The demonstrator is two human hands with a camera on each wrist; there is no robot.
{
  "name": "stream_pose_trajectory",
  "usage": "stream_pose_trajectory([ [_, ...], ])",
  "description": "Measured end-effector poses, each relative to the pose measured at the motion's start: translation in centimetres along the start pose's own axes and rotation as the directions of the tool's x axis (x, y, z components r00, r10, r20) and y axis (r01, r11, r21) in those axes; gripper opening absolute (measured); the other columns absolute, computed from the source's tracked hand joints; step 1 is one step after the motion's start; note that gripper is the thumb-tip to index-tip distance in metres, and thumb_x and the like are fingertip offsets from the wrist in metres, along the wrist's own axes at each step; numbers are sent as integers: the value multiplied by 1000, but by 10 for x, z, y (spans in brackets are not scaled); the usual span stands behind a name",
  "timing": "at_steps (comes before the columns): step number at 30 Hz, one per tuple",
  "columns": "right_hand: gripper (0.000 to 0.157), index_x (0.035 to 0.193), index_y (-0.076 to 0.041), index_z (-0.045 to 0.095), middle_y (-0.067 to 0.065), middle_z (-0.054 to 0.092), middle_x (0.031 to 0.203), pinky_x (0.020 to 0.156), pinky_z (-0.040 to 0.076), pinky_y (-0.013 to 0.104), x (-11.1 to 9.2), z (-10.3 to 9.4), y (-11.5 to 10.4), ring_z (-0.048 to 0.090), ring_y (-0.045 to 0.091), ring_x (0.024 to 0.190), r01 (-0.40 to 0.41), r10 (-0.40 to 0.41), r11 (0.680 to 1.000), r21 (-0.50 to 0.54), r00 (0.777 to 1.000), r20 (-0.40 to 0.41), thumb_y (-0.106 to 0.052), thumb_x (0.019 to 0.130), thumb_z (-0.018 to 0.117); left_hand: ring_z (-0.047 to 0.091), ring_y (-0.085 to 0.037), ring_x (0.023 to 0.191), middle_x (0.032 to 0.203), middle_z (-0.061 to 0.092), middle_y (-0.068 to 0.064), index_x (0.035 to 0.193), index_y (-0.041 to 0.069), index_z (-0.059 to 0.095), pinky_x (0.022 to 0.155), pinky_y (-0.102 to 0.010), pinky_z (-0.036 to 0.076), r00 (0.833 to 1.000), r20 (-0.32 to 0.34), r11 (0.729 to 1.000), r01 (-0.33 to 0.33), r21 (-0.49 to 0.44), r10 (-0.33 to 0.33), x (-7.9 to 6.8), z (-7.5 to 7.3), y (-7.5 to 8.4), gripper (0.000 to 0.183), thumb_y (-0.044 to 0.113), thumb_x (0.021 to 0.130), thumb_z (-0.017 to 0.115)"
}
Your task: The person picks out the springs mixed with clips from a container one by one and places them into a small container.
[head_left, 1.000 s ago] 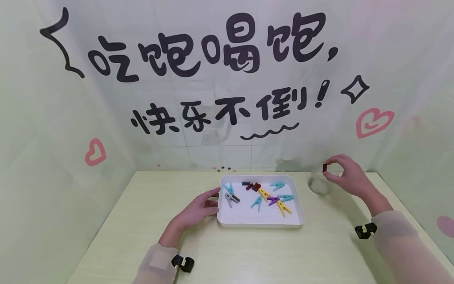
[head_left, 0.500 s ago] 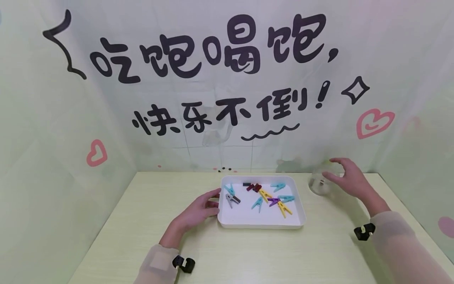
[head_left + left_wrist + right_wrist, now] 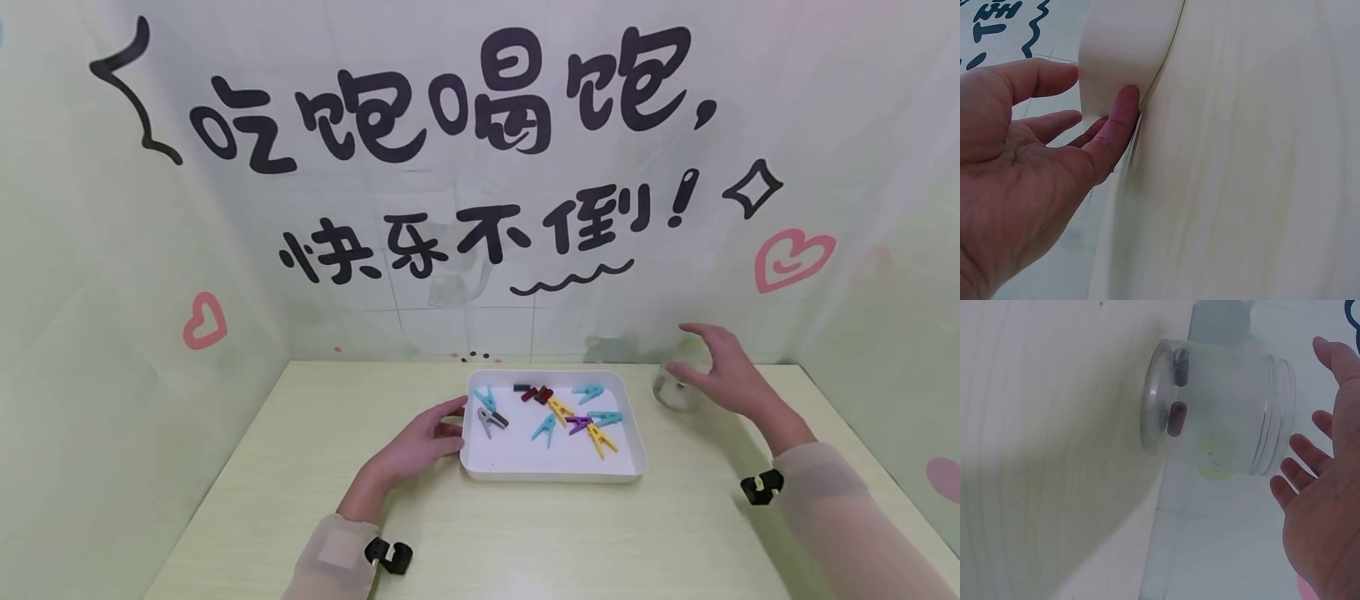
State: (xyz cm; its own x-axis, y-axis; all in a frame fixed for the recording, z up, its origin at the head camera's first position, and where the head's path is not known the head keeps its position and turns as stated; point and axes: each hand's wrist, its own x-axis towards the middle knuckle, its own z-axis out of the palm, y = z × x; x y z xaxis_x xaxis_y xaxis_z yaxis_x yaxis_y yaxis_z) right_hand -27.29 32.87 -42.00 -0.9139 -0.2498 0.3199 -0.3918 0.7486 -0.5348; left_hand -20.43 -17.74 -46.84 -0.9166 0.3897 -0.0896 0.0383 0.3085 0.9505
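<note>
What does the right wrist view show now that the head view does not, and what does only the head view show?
Only the right wrist view clearly shows two separate blocks in the jar and its ridged neck; in the head view these are hard to make out.
Only the head view shows the tray with clips and more blocks, plus the left hand at its side.
Both show the jar, the right hand near it, and the table.

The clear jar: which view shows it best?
Right wrist view: the jar looks large, with dark pieces visible inside. Head view: small, partly behind the right hand. Left wrist view: not visible.
</note>
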Motion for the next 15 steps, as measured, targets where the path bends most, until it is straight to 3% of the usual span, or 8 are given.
stream_pose_trajectory([
  [15,65,149,-4,53,25,45,155,113,34,74,22,17,-35,33,50,146,68,-62,996,-64,993,100,-30,96,81,57,-34,130,157,48,-16,165,2,35,105,-43,54,1000,-7,1000,10,2,-10,0,0,1,68,1,102,62],
])
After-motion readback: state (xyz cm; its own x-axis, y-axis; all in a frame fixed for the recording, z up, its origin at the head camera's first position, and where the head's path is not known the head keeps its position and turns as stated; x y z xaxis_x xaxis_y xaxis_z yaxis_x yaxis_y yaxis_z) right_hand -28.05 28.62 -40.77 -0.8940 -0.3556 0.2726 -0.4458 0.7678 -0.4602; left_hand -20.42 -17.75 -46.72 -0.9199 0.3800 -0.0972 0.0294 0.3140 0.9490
